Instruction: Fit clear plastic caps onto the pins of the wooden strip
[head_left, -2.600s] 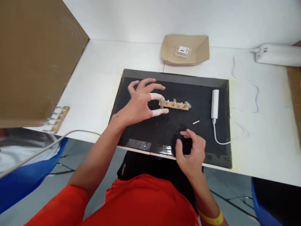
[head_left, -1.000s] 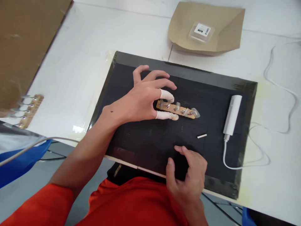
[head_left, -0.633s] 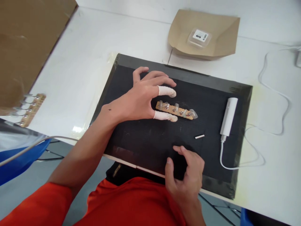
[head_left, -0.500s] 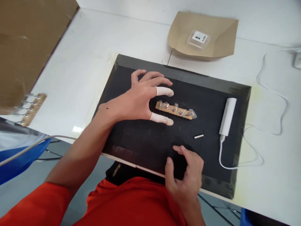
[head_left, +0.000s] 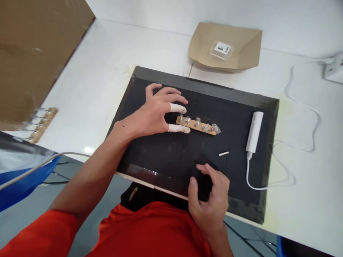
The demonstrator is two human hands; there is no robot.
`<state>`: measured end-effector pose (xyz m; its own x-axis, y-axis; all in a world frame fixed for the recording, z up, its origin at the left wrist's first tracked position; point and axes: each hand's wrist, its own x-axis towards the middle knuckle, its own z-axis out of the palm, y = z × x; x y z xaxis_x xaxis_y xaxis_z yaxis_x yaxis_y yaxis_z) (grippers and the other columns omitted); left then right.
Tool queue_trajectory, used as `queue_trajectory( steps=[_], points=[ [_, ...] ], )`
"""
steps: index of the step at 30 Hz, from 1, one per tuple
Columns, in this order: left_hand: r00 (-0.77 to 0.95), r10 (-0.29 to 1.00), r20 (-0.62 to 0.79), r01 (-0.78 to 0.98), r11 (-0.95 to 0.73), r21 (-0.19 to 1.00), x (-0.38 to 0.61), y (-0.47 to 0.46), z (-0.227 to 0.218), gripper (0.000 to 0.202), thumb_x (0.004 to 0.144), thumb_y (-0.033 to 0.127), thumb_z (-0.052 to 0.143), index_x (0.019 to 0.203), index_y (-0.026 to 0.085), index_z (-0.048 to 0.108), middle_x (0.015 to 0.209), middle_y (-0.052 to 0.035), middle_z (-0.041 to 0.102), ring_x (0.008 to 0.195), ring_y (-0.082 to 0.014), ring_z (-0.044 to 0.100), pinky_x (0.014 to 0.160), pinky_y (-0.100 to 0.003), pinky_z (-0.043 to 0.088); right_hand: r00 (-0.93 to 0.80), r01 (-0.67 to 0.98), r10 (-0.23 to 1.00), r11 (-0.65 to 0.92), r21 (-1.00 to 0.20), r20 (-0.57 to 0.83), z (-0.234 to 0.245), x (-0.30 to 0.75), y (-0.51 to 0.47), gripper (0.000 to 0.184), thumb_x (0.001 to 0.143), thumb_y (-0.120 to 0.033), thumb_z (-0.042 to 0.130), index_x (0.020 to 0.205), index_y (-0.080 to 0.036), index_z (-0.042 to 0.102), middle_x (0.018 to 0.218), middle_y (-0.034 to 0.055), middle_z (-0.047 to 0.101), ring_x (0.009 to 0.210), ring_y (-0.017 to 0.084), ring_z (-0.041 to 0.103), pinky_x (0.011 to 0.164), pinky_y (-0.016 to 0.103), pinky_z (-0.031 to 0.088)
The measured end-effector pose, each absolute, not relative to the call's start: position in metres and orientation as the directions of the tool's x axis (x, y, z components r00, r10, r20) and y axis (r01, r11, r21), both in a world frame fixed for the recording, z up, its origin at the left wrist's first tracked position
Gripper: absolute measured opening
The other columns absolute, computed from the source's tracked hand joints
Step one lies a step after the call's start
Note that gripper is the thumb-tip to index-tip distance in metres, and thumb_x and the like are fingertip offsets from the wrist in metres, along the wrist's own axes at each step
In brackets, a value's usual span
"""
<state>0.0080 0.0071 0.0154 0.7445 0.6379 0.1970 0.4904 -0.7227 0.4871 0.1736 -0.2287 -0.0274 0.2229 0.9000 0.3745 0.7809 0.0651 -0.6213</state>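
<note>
The left hand (head_left: pixel 154 116) reaches in from the lower left, palm down, fingers spread. Its thumb and forefinger, both in white rubber cots, stand apart around the left end of the tan strip with metal studs and clear clips (head_left: pixel 197 125), the thumb tip touching its near edge, gripping nothing. The strip lies mid-frame on a black mat (head_left: pixel 235 103). The right hand (head_left: pixel 210 196) rests loosely curled, empty, at the mat's lower edge. The mat covers a white table (head_left: pixel 88 82), with a white corded cylinder (head_left: pixel 254 131) at right.
</note>
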Motion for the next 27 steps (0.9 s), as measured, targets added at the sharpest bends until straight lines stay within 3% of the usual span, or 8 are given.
queue_trajectory(
  steps=[6,12,18,21,24,25,26,27],
  points=[
    [0.755,0.635,0.165,0.499,-0.719,0.484,0.007,0.007,0.013,0.022,0.088,0.046,0.081,0.102,0.03,0.078,0.132,-0.0031,0.077,0.138,-0.0325,0.059,0.124,-0.06,0.018,0.226,0.771,0.898,0.071,-0.633,0.376,-0.029,0.174,-0.229,0.053,0.09,-0.015,0.066,0.141,-0.017,0.053,0.106,0.0103,0.076,0.096,0.024,0.067,0.089,0.045,0.056],
    [0.76,0.635,0.141,0.507,-0.714,0.483,0.006,0.003,0.016,0.039,0.088,0.04,0.081,0.124,0.028,0.072,0.147,-0.0082,0.068,0.142,-0.0336,0.055,0.123,-0.06,0.021,0.225,0.765,0.899,0.076,-0.639,0.377,-0.029,0.175,-0.23,0.053,0.089,-0.014,0.067,0.14,-0.015,0.053,0.106,0.011,0.075,0.097,0.023,0.067,0.091,0.043,0.055],
    [0.727,0.679,0.098,0.539,-0.654,0.531,-0.007,0.007,0.024,0.071,0.084,0.065,0.079,0.142,0.027,0.061,0.158,-0.0122,0.057,0.15,-0.0382,0.047,0.125,-0.06,0.024,0.228,0.752,0.899,0.08,-0.654,0.373,-0.03,0.174,-0.23,0.056,0.089,-0.014,0.067,0.142,-0.017,0.052,0.107,0.0105,0.075,0.098,0.023,0.067,0.09,0.045,0.056],
    [0.625,0.753,0.207,0.526,-0.602,0.601,-0.013,0.017,0.02,0.06,0.097,0.072,0.06,0.136,0.027,0.065,0.156,-0.0064,0.059,0.148,-0.0358,0.05,0.126,-0.058,0.03,0.263,0.708,0.89,0.084,-0.702,0.372,-0.033,0.175,-0.233,0.057,0.088,-0.012,0.069,0.143,-0.017,0.054,0.108,0.0103,0.075,0.097,0.022,0.067,0.091,0.045,0.057],
    [0.461,0.766,0.448,0.382,-0.627,0.679,-0.004,0.013,0.019,0.05,0.103,0.071,0.052,0.131,0.032,0.066,0.148,0.0046,0.064,0.14,-0.0277,0.057,0.125,-0.052,0.038,0.314,0.603,0.883,0.098,-0.791,0.35,-0.031,0.177,-0.236,0.064,0.089,-0.011,0.068,0.15,-0.021,0.05,0.117,0.0111,0.076,0.1,0.022,0.07,0.09,0.043,0.06],
    [0.337,0.781,0.526,0.322,-0.621,0.715,0.004,0.006,0.021,0.048,0.102,0.069,0.056,0.13,0.032,0.066,0.147,0.0041,0.063,0.14,-0.0268,0.057,0.125,-0.05,0.04,0.313,0.562,0.89,0.108,-0.82,0.332,-0.028,0.178,-0.237,0.067,0.091,-0.011,0.067,0.154,-0.022,0.045,0.123,0.0125,0.076,0.105,0.022,0.071,0.091,0.043,0.061],
    [0.182,0.84,0.511,0.228,-0.541,0.809,0.013,-0.005,0.025,0.043,0.104,0.064,0.057,0.129,0.032,0.068,0.147,0.003,0.064,0.139,-0.0259,0.06,0.125,-0.049,0.042,0.29,0.52,0.906,0.121,-0.846,0.308,-0.023,0.178,-0.237,0.07,0.093,-0.012,0.065,0.158,-0.023,0.04,0.131,0.0145,0.073,0.113,0.022,0.071,0.094,0.043,0.061],
    [0.08,0.849,0.522,0.071,-0.528,0.847,0.022,-0.018,0.029,0.047,0.1,0.071,0.056,0.123,0.032,0.071,0.14,0.0025,0.069,0.131,-0.0263,0.066,0.117,-0.047,0.05,0.253,0.481,0.925,0.135,-0.866,0.285,-0.017,0.176,-0.237,0.072,0.097,-0.015,0.062,0.162,-0.023,0.033,0.142,0.0169,0.068,0.123,0.023,0.069,0.099,0.045,0.061]
  ],
)
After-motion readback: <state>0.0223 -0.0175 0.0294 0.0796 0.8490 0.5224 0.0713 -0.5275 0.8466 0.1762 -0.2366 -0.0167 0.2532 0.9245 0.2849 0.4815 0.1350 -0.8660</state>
